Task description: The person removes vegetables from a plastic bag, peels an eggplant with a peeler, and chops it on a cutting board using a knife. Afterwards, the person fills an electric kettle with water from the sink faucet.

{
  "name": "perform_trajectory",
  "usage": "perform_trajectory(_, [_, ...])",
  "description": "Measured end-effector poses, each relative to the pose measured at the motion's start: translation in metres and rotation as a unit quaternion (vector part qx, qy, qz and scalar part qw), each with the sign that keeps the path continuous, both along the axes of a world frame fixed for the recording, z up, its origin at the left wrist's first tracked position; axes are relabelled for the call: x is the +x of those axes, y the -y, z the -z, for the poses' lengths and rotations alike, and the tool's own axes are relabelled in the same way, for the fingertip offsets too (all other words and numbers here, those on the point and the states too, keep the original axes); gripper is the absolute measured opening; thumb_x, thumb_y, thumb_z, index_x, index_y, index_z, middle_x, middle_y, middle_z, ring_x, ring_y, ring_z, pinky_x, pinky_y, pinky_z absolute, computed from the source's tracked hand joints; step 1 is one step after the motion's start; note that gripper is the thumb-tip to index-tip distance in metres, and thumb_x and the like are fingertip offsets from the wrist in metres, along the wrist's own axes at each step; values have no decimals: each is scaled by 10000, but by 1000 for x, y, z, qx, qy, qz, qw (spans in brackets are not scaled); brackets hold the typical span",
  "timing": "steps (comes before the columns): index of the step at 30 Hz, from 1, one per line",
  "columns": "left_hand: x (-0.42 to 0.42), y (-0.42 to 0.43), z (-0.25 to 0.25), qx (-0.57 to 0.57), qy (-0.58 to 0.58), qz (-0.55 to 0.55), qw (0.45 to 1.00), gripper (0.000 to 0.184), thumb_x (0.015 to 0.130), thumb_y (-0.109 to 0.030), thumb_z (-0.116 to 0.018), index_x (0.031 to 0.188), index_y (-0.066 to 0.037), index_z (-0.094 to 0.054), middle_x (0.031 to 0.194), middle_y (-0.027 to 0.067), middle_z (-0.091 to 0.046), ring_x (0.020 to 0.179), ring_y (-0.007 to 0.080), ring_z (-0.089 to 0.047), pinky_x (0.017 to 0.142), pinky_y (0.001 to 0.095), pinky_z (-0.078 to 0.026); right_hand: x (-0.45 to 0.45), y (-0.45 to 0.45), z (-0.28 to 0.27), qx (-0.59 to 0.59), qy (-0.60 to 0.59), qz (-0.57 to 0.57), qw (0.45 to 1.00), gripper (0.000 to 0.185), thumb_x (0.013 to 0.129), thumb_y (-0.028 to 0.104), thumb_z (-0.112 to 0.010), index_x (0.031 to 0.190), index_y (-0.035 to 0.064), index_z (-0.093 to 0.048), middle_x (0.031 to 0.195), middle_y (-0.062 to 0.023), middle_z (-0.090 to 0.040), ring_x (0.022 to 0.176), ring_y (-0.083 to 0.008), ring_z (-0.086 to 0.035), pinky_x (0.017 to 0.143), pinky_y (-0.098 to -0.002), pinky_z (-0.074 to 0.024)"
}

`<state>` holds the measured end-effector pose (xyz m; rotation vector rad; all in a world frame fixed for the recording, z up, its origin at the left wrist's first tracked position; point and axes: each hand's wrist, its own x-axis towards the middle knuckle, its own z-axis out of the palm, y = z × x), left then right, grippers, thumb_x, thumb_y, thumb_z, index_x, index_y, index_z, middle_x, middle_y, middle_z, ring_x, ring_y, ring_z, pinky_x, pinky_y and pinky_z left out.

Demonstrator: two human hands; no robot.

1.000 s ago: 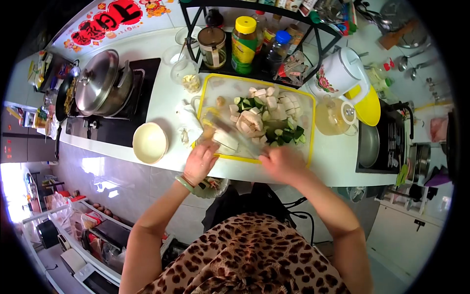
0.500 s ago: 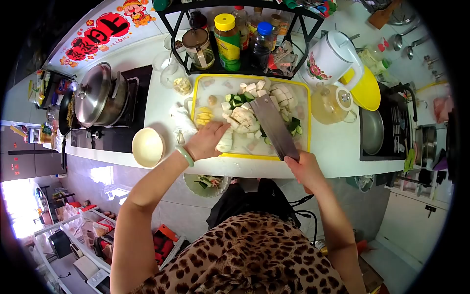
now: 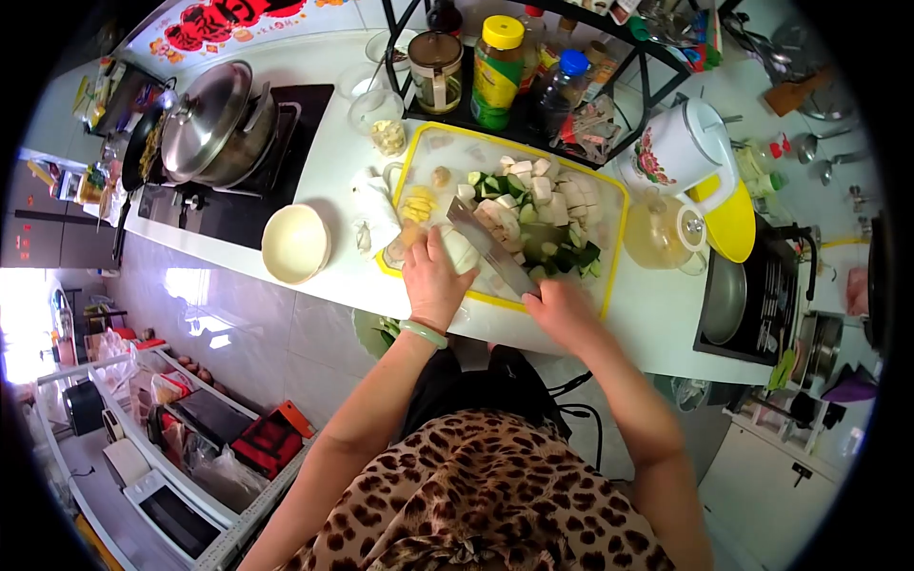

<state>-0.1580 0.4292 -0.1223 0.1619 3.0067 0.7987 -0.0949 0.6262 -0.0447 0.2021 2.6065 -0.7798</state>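
Observation:
On the yellow-rimmed cutting board (image 3: 420, 143), my left hand (image 3: 436, 285) is closed around a smooth white vegetable piece (image 3: 459, 249) whose exact kind I cannot make out. My right hand (image 3: 564, 312) grips the handle of a cleaver (image 3: 490, 249). Its broad blade lies slantwise just right of the white piece, against chopped white pieces. Beyond the blade are white cubes (image 3: 569, 197) and green-skinned chunks (image 3: 576, 259). Yellow slices (image 3: 417, 205) and a small round brownish piece (image 3: 440, 176) sit on the board's left side.
Left of the board are a cream bowl (image 3: 295, 245), a crumpled white bag (image 3: 374, 214) and a lidded steel pot (image 3: 224, 124) on the stove. A black rack with jars (image 3: 498, 71) stands behind. To the right are a glass teapot (image 3: 657, 231) and a white kettle (image 3: 678, 147).
The view has turned and shifted. My left hand has shifted its hold on the white piece, and the cleaver blade has come left, close to that hand.

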Motion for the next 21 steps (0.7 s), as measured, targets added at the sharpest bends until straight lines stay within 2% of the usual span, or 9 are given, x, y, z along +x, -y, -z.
perform_trajectory(3, [6,5,3,57,-32,-3,998,952,632,-283,-870,1392,28,-388,1307,225,-488,1183,402,-474,1020,451,-403,-13,0,3,4,7,-26,1000,322,904,285,-548,833,-19,-625,811,-223,-667,807,-421,-649,728,-502,-512])
perform_trajectory(6, [12,11,1,99,-12,-4,995,955,654,-268,-862,1408,39,-362,1342,237,-463,1214,415,-455,1032,462,-393,-30,3,-12,26,21,-69,997,304,899,276,-542,850,-11,-630,842,-220,-673,836,-413,-652,741,-502,-515])
perform_trajectory(10, [13,15,21,75,-31,13,997,895,710,-252,-828,1408,44,-353,1350,242,-451,1222,418,-449,1042,458,-390,-37,8,-18,40,40,-91,994,286,881,258,-551,863,-16,-630,859,-226,-674,835,-409,-654,738,-504,-515])
perform_trajectory(13, [13,14,20,59,-36,26,997,862,731,-246,-809,1398,59,-357,1341,242,-451,1223,412,-449,1044,443,-394,-41,12,-25,18,87,-83,993,289,891,246,-551,875,-32,-626,852,-224,-678,827,-411,-657,743,-493,-521])
perform_trajectory(16, [13,16,23,49,-62,42,996,854,730,-241,-800,1386,80,-358,1330,245,-453,1225,408,-449,1045,432,-396,-62,17,-45,1,246,-32,969,298,908,242,-545,892,-46,-621,865,-223,-682,842,-406,-664,759,-483,-526])
perform_trajectory(17, [12,16,23,50,-66,46,996,854,730,-242,-798,1384,86,-357,1329,246,-451,1227,407,-448,1046,430,-396,-65,19,-46,9,259,-29,965,301,927,249,-537,917,-40,-625,888,-221,-684,873,-397,-669,770,-476,-529])
perform_trajectory(21, [13,16,26,55,-66,46,995,860,734,-245,-792,1388,96,-348,1342,252,-444,1230,408,-445,1051,433,-392,-62,26,-7,62,173,-98,978,293,935,256,-535,944,-14,-648,911,-221,-684,879,-409,-662,774,-488,-524])
